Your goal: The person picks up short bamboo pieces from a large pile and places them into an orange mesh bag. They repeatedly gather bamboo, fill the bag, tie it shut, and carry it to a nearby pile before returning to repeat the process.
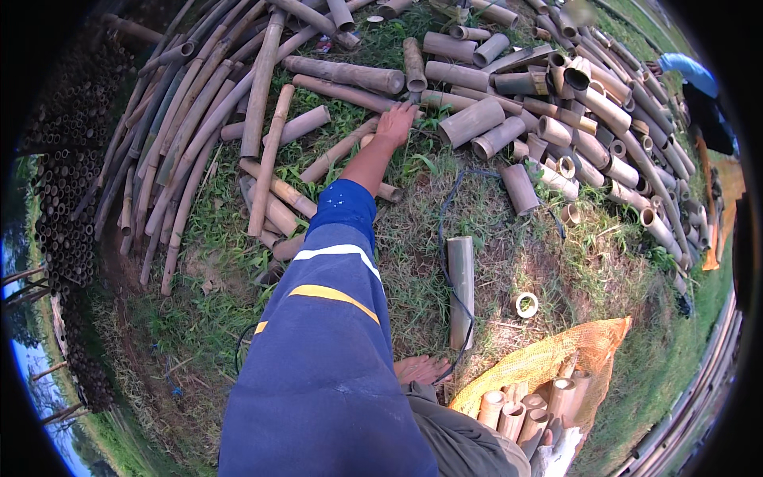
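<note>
My left hand (pixel 396 125) reaches out to the pile, at the end of a long bamboo piece (pixel 343 92). Its fingertips are lost among the bamboo, so their grip cannot be made out. Just beyond the hand stands a short bamboo tube (pixel 414 63). At the lower right, an orange mesh bag (pixel 509 370) holds several cut bamboo tubes (pixel 533 421), their open ends up. Beside the bag's lower edge is what looks like a small part of my right hand (pixel 547 438), next to something bright white. Most of it is hidden.
Cut bamboo tubes (pixel 472 121) are heaped at the far right, long poles (pixel 211 111) at the left. One bamboo length (pixel 460 292) lies near my bare foot (pixel 421 370), with a dark cord (pixel 443 230) over the grass. Another person's blue sleeve (pixel 688 70) shows at the far right.
</note>
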`<state>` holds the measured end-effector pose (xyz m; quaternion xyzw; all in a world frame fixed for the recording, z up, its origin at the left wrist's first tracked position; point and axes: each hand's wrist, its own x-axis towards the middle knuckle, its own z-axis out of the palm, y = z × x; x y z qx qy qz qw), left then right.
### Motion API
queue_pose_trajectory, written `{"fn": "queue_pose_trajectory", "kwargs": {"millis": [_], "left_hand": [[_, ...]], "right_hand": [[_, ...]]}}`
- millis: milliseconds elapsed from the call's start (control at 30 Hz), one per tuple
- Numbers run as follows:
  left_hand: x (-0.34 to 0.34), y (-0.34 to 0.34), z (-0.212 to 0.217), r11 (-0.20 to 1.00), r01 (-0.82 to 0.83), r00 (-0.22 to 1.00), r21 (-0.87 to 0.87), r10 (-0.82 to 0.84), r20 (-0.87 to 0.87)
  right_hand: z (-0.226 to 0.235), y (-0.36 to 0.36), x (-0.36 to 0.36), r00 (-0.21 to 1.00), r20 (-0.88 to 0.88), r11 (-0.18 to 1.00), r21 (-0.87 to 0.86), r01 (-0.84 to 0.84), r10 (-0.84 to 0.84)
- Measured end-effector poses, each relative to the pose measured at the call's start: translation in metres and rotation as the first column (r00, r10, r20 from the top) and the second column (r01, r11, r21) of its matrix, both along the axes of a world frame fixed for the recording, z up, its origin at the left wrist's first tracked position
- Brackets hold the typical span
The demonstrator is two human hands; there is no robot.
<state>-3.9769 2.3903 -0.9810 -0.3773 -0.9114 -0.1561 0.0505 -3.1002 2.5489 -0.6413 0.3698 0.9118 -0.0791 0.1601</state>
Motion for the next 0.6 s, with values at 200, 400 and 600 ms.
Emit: {"fn": "queue_pose_trajectory", "kwargs": {"millis": [200, 400, 600], "left_hand": [[-0.013, 0.004, 0.0, 0.893, -0.166, 0.969, -0.419, 0.068, -0.239], [0.019, -0.061, 0.022, 0.99, 0.095, 0.963, -0.099, -0.117, -0.244], [0.148, -0.039, 0.214, 0.851, 0.307, 0.951, 0.425, -0.258, -0.169]], "right_hand": [[-0.011, -0.002, -0.004, 1.0, -0.006, 0.998, -0.056, 0.004, -0.005], [-0.019, -0.005, -0.007, 0.998, -0.041, 0.993, -0.104, 0.047, -0.051], [-0.018, 0.0, -0.024, 0.922, -0.214, 0.916, -0.318, 0.246, -0.322]]}}
